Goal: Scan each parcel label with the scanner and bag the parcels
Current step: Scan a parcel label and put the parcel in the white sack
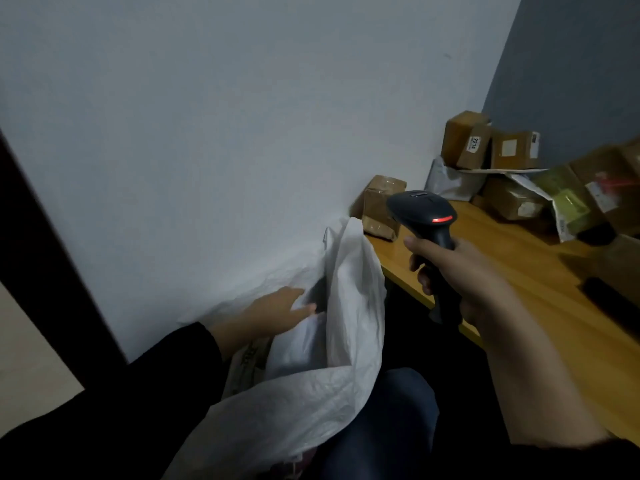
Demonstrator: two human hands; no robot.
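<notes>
Left hand (277,310) extended, right hand (460,268) fingers (424,282) curled

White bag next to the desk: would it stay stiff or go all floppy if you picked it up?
Probably floppy: the white bag is creased and sagging, its rim folding over beside the left hand. It likely feels thin and light for its size, judging by its fine wrinkles.

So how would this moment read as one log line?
left hand: at bag mouth | right hand: holds scanner, red light on | parcels: piled on table
</notes>
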